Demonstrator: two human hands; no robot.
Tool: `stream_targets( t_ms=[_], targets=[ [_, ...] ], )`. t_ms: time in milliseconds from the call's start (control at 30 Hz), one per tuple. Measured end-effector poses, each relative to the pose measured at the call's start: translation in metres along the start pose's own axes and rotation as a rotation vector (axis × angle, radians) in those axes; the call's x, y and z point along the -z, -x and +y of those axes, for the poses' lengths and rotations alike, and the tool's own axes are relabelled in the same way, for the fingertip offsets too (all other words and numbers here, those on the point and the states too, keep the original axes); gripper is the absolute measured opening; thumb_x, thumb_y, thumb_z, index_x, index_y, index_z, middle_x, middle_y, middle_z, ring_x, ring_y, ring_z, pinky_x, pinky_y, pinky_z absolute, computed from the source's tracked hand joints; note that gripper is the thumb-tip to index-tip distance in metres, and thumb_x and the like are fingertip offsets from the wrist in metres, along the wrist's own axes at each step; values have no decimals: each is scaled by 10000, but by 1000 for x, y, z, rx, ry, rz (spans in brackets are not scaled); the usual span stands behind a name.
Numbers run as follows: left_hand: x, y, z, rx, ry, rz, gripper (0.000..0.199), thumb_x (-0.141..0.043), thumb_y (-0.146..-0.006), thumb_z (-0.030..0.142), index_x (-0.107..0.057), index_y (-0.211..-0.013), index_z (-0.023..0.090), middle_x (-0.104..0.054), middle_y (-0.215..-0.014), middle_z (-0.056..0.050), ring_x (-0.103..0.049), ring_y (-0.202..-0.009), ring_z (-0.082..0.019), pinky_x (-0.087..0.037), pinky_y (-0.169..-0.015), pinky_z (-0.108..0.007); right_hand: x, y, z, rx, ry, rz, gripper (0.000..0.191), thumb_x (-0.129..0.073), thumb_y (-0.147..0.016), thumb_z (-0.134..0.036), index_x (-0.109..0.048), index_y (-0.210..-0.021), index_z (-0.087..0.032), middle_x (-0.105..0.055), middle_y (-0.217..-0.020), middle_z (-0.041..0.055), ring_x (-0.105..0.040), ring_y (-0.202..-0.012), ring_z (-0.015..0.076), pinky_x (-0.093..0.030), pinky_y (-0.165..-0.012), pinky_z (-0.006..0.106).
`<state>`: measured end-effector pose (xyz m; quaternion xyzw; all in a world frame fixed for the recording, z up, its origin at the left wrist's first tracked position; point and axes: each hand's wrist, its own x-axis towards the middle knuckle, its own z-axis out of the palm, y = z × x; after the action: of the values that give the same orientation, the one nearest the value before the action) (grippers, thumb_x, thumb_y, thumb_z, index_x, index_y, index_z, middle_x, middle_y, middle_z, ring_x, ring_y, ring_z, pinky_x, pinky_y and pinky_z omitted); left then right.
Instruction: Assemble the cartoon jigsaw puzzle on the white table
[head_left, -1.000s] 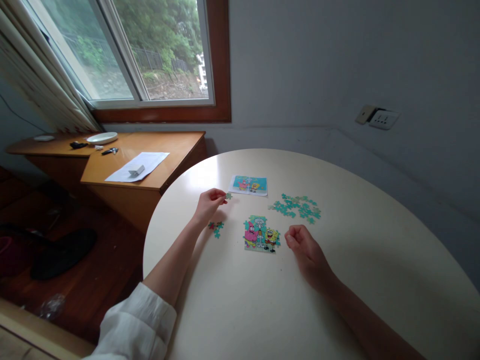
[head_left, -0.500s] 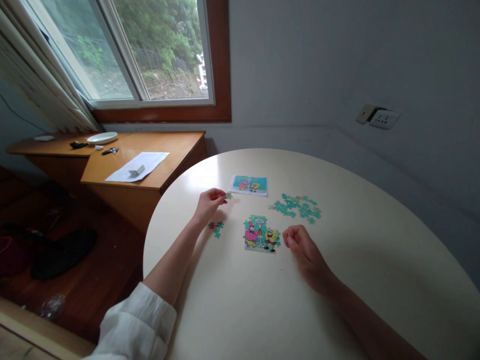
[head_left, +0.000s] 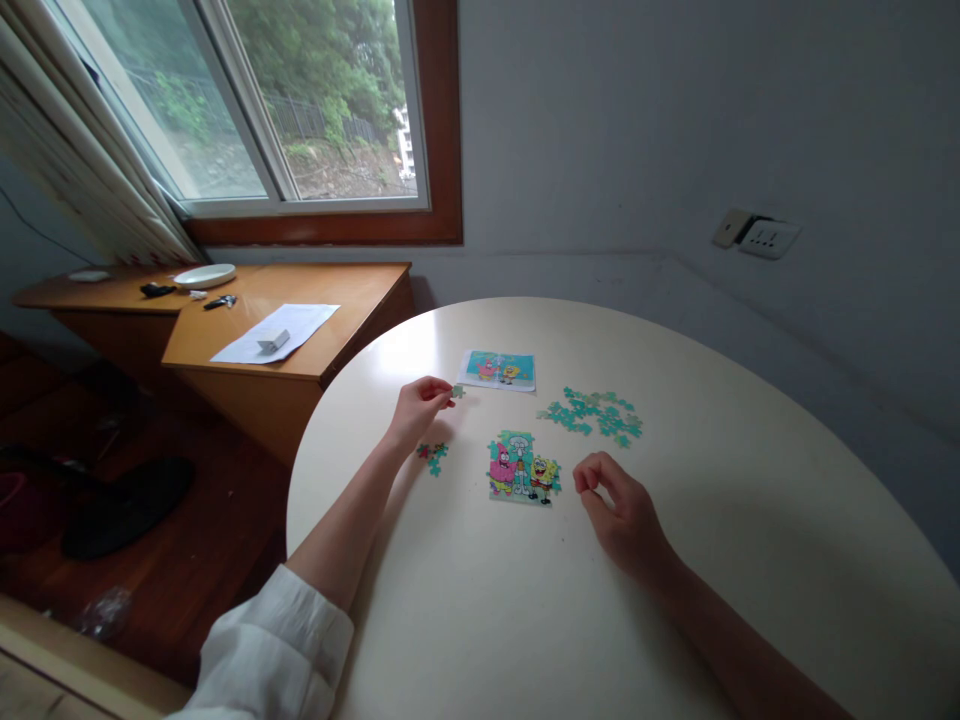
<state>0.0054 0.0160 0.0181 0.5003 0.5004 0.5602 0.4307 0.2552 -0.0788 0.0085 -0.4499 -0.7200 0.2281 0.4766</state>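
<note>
My left hand (head_left: 421, 410) pinches a small pale green jigsaw piece (head_left: 458, 391) between thumb and fingertips, just above the table by the reference picture's near left corner. My right hand (head_left: 613, 508) is loosely curled near the table, right of the partly joined puzzle (head_left: 523, 470) and apart from it; no piece shows in its fingers. The joined part shows a pink starfish, a tall pale figure and a yellow sponge character. A few loose pieces (head_left: 433, 458) lie below my left hand. A larger spread of teal pieces (head_left: 592, 412) lies beyond my right hand.
A printed reference picture (head_left: 498, 369) lies at the far side of the round white table (head_left: 480, 620). Left of it stands a wooden desk (head_left: 360, 300) with a paper sheet (head_left: 300, 325), a small white box (head_left: 273, 341) and a white plate (head_left: 205, 276).
My right hand has drawn slightly right, away from the joined puzzle, and a gap now shows between its thumb and forefinger. My left hand has stayed in place with its piece.
</note>
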Motion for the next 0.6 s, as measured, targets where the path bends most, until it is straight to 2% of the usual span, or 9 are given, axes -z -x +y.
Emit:
stream_targets(
  t_ms=[267, 600],
  targets=[
    [0, 0, 0, 1, 7, -6, 115, -645, -595, 199, -600, -668, 123, -615, -615, -12, -583, -556, -114, -454, -613, -269, 2, -2, -3, 141, 108, 16, 158, -411, -649, -67, -356, -620, -212, -418, -594, -24, -416, -556, 118, -360, -532, 238],
    [0, 1, 2, 1, 3, -5, 96, -640, -599, 183, -602, -664, 123, -619, -614, -13, -586, -555, -113, -458, -607, -264, 2, -3, -3, 178, 119, -4, 192, -357, -636, -30, -316, -594, -213, -363, -561, -32, -379, -525, 110, -325, -499, 229]
  ],
)
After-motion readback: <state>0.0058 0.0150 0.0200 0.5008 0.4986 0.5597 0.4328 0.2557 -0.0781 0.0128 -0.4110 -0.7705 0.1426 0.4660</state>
